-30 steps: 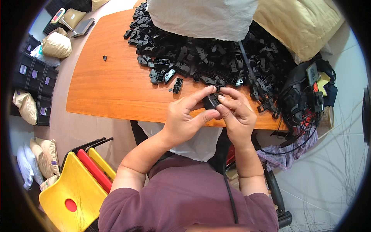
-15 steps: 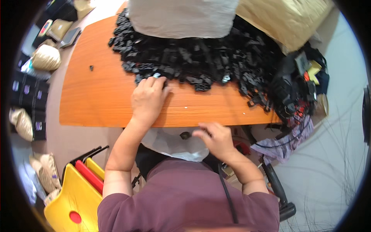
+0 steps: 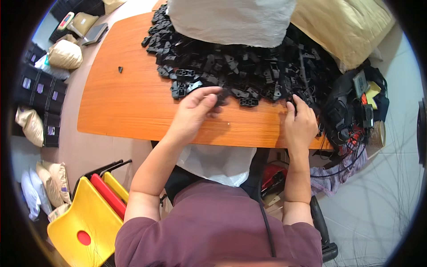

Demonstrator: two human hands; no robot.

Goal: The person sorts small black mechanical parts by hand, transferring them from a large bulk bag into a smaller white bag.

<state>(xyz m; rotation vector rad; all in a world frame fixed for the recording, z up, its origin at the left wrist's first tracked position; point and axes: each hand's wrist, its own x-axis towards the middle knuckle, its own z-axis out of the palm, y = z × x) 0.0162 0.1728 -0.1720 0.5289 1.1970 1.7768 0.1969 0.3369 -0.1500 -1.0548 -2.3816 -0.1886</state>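
A wide heap of small black plastic parts point(image 3: 231, 66) covers the far half of the orange table. My left hand point(image 3: 193, 111) is raised off the near edge of the heap, its thumb and fingers pinching a black plastic part point(image 3: 221, 96) that is somewhat blurred. Farther right, my right hand point(image 3: 301, 127) reaches to the heap's near edge, thumb and forefinger closed on another small black part point(image 3: 291, 100), mostly covered by the fingers. Below the table edge, a white plastic bag point(image 3: 218, 164) lies across my lap.
A white sack point(image 3: 231, 22) and a brown paper sack point(image 3: 342, 31) stand behind the heap. One loose part point(image 3: 120, 70) lies at the table's left. Cables and a black bag point(image 3: 338, 102) crowd the right end. Yellow and red chairs point(image 3: 80, 218) stand at lower left.
A dark part seen beside my right hand over the white bag is out of sight. That hand has moved up to the heap; my left hand has drawn a part away from it.
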